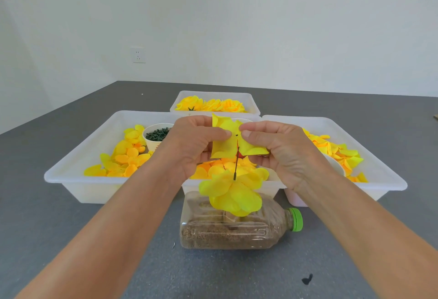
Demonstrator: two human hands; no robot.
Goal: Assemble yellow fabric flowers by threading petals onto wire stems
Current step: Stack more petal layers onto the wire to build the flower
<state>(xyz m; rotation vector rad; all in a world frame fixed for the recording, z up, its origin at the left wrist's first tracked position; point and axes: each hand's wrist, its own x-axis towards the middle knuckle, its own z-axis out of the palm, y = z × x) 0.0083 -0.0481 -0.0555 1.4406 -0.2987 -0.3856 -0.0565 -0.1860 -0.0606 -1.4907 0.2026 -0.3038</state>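
Note:
A flat yellow petal piece (pixel 227 142) with a small dark hole near its middle is held up between both hands. My left hand (pixel 193 143) pinches its left side and my right hand (pixel 272 147) pinches its right side. Just below the hole stands the tip of a thin dark wire stem (pixel 236 163). Lower on the stem sits a partly built yellow flower (pixel 233 192). The stem rises from a clear plastic bottle (pixel 237 230) lying on its side, filled with brown grains, with a green cap (pixel 296 219).
White tray (pixel 78 156) at left holds loose yellow and orange petals and a paper cup of dark green parts (pixel 157 136). Right tray (pixel 379 168) holds more petals. A far tray (pixel 251 102) holds finished flowers. A small dark scrap (pixel 307 279) lies on the grey table.

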